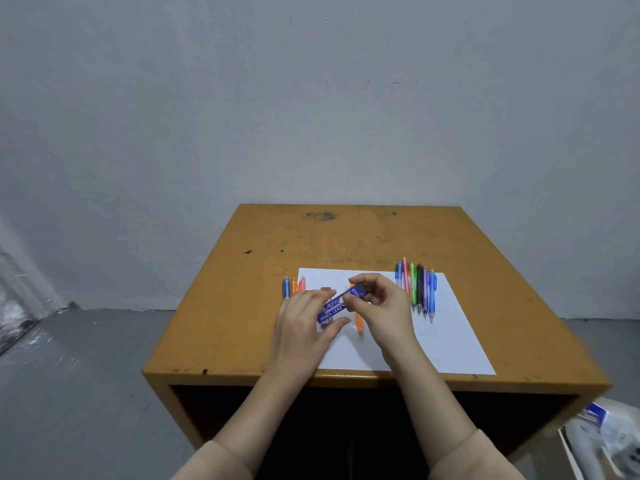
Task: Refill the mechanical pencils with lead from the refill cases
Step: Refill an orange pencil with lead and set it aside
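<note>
Case (337, 304) held over paper (450, 341) by both hands; left hand (304, 327) grips body, right hand (381, 306) pinches cap end; likely light, slick plastic, leads brittle; best held by flat sides; orange pencil (359, 323) lies beneath.

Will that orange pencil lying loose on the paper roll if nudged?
Probably. The orange pencil looks slim and round, lying alone on smooth white paper with nothing beside it to stop it. It should be light and stiff, so a brush from the right hand could shift it.
</note>
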### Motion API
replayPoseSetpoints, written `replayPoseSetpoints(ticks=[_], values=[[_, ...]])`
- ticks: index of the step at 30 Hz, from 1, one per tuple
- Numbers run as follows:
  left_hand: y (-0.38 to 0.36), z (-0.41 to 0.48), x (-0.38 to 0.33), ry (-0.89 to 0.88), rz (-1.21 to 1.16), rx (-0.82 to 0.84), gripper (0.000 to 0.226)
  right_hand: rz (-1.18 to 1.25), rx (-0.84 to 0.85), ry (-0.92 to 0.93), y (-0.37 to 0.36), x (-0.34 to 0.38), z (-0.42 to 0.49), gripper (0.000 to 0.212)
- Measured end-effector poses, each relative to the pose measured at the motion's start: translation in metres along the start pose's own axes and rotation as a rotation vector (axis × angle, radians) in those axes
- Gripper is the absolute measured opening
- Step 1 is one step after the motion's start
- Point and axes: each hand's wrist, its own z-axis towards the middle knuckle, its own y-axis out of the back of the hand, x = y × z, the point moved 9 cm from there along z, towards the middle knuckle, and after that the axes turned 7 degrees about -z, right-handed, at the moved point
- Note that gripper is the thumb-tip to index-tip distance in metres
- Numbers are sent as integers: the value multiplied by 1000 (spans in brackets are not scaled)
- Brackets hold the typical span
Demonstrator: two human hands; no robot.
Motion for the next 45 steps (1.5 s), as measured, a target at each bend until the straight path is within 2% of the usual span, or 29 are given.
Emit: replayPoseSetpoints(ticks=[5,10,23,29,38,45], values=[[0,3,5,44,-14,4,30,107,20,-43,3,-8,-2,23],[4,3,10,112,-70,26,25,143,52,-69,7,-12,-4,31],[6,9,7,65,-41,172,30,-191,77,96,20,4,-3,25],[7,10,6,100,-67,192,30,-359,74,141,19,0,1,24],[8,9,10,163,-119,278,30,-500,72,234,21,4,0,22],[8,5,8,180,-164,301,30,-463,50,235,23,0,-3,23]])
